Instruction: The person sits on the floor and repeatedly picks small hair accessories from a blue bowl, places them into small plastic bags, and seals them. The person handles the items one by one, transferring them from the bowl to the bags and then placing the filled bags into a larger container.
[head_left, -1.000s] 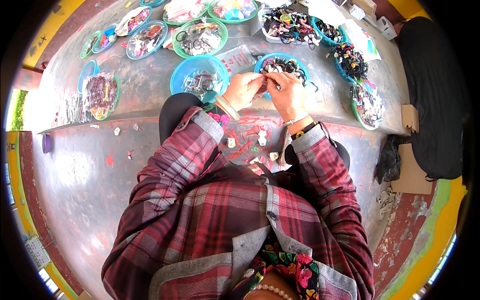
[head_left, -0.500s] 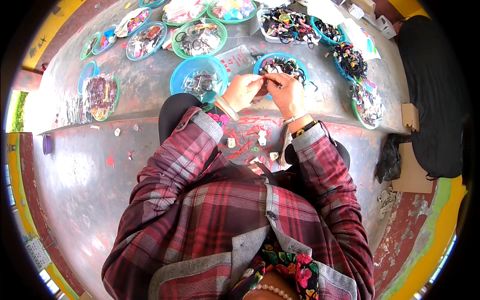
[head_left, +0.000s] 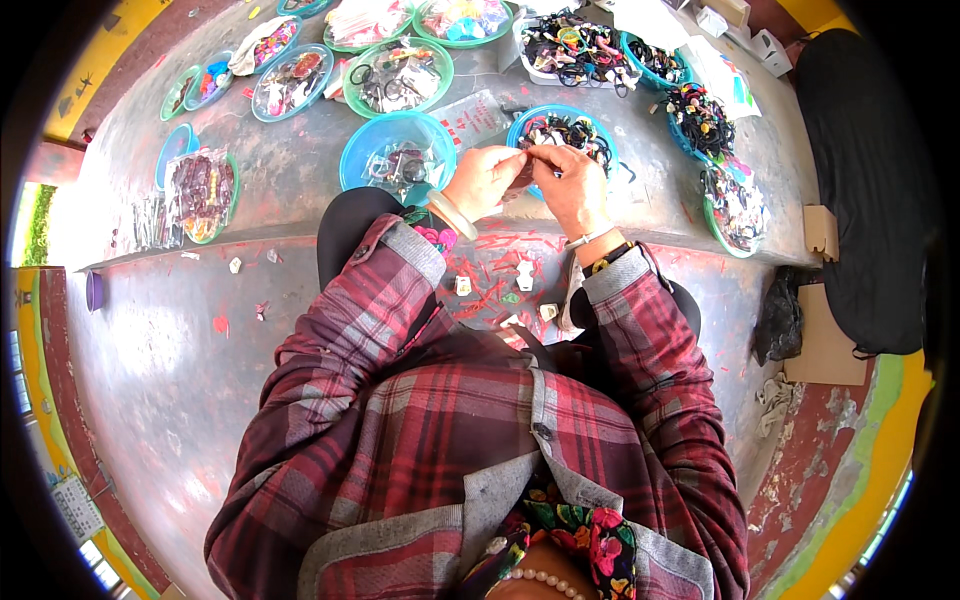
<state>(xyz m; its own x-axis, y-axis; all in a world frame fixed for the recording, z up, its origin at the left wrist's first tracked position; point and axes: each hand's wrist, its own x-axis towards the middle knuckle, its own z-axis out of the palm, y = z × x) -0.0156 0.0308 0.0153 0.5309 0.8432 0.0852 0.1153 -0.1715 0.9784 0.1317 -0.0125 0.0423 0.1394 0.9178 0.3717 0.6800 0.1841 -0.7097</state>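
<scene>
My left hand (head_left: pixel 487 183) and my right hand (head_left: pixel 573 187) meet fingertip to fingertip, both closed in a pinch. Between them hangs a small, thin, reddish-brown piece (head_left: pixel 520 182) that looks like a see-through plastic bag; fingers hide much of it. Just beyond my right hand stands a blue basket (head_left: pixel 512 137) of mostly black hair ties (head_left: pixel 575 134). Left of my left hand is a blue basin (head_left: pixel 362 150) holding clear plastic packets (head_left: pixel 398 168). A flat clear bag with red print (head_left: pixel 472 118) lies between the two containers.
Several more baskets stand across the raised ledge, among them a green one (head_left: pixel 447 88) and a white tub (head_left: pixel 545 75) heaped with hair ties. Red scraps and small white pieces (head_left: pixel 525 275) litter the floor before me. A black bag (head_left: pixel 780 320) lies at right.
My hands stay pinched together in nearly the same place. The small reddish-brown piece between them has shifted slightly.
</scene>
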